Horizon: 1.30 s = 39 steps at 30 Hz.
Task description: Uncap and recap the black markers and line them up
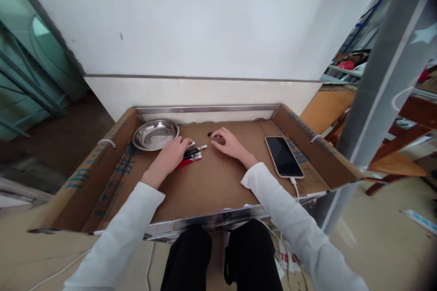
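Observation:
My left hand (175,152) is closed over the left end of a small group of pens, its fingers around one whose pale tip (192,144) sticks out past them. Beside and below the fingers lie a black pen (196,150) and a red pen (186,162), with whitish ends pointing right. My right hand (229,144) rests over the cardboard with thumb and fingers curved and apart. Just off its fingertips is a small black piece (210,134), too small to name. A round steel dish (155,135) stands behind my left hand.
A phone (284,157) with a white charging cable (294,186) lies at the right. Raised cardboard sides (307,145) border the cardboard-lined tray table (211,191). Behind it rises a white wall (205,22); a grey post (385,68) stands at the right.

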Each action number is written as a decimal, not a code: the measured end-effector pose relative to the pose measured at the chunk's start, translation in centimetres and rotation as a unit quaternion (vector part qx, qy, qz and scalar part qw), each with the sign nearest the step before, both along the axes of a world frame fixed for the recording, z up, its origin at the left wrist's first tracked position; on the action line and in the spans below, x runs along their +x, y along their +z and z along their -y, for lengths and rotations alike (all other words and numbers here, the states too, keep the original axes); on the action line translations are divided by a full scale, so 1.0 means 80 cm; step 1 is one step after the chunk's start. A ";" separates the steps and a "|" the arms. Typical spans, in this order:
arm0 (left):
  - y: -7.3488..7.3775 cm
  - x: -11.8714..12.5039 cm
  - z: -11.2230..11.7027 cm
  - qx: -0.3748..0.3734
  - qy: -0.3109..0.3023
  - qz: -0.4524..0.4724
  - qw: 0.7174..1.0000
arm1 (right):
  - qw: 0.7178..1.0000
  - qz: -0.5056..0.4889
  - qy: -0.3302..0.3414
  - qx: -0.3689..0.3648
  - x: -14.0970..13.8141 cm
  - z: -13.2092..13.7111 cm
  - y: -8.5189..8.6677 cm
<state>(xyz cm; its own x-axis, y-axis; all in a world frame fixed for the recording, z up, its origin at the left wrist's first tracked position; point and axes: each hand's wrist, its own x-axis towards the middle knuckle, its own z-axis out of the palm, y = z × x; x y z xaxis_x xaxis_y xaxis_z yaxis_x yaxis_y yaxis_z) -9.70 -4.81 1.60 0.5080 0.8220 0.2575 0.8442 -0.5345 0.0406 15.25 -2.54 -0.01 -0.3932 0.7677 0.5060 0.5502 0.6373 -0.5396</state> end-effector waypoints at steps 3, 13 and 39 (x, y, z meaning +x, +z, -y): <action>0.008 0.006 0.003 -0.021 0.010 0.058 0.998 | 0.999 0.034 0.020 -0.025 -0.001 -0.002 -0.003; 0.031 0.052 -0.009 -0.062 -0.046 0.296 0.952 | 0.997 -0.073 0.003 -0.001 -0.006 -0.014 -0.004; 0.025 0.094 -0.072 -0.067 0.052 0.719 0.690 | 0.774 -0.471 0.128 -0.403 0.003 -0.023 0.002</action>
